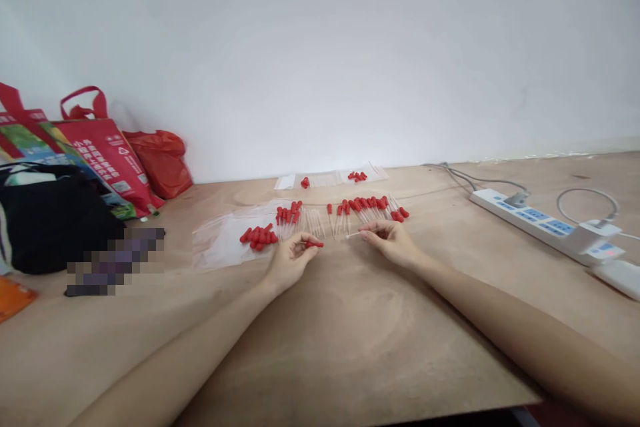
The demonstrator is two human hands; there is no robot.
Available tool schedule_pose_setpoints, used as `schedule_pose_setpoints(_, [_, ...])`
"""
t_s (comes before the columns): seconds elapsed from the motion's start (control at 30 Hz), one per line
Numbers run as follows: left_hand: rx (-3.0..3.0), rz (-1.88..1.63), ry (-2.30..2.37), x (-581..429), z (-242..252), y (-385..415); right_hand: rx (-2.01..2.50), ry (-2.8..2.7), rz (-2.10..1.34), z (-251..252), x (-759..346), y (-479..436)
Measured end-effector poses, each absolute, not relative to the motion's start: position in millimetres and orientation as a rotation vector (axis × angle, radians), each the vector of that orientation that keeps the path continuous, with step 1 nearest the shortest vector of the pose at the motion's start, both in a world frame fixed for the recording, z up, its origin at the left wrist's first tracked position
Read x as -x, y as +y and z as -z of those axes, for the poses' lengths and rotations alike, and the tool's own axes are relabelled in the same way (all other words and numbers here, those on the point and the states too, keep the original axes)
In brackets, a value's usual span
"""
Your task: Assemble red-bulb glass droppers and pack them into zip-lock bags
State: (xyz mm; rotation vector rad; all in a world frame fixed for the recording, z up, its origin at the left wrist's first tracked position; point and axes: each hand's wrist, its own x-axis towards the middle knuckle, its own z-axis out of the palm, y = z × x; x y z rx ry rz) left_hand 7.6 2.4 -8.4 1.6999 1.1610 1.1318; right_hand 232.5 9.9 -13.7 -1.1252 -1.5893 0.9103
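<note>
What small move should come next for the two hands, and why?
Probably bring the hands together and press the small red rubber bulb onto the thin clear tube. The left hand pinches the bulb and the right hand pinches the bare tube. Their ends face each other across a gap, and red-capped clear tubes lie behind.

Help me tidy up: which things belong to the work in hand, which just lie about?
In use: left hand, red bulb; right hand, clear tube; loose red bulbs; droppers; plastic bag.
Lying about: power strip; red shopping bags; black bag.
</note>
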Motion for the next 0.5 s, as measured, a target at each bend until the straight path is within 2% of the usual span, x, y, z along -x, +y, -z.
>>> schedule_pose_setpoints(0.17, [-1.667,-1.083,1.135,-11.1,11.2,-0.7,1.046,-1.54,-1.21,10.5,-223.9,2.3])
schedule_pose_setpoints(0.5, [-1.813,-1.068,1.079,-9.8,16.3,-1.2,1.007,-1.739,-1.079,15.9,-212.2,-3.3])
